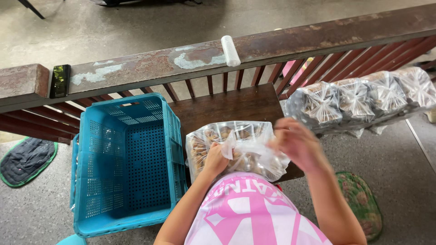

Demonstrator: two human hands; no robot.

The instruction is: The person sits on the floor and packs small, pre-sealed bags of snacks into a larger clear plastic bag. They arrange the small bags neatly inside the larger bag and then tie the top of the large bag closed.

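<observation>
A clear plastic bag [245,136] full of small brown round items lies on a dark wooden bench [227,106] in front of me. My left hand [215,159] grips the bag's gathered plastic near its left side. Raised over the right end of the bag, my right hand [295,143] is blurred, with its fingers curled close to the plastic; whether it holds anything is unclear.
An empty blue perforated crate [129,165] stands on the floor to the left. Several tied clear bags [363,97] of the same items lie in a row at the right. A roll of plastic bags [230,51] and a dark phone [60,80] rest on the rusty railing [295,43]. Mats lie on the floor.
</observation>
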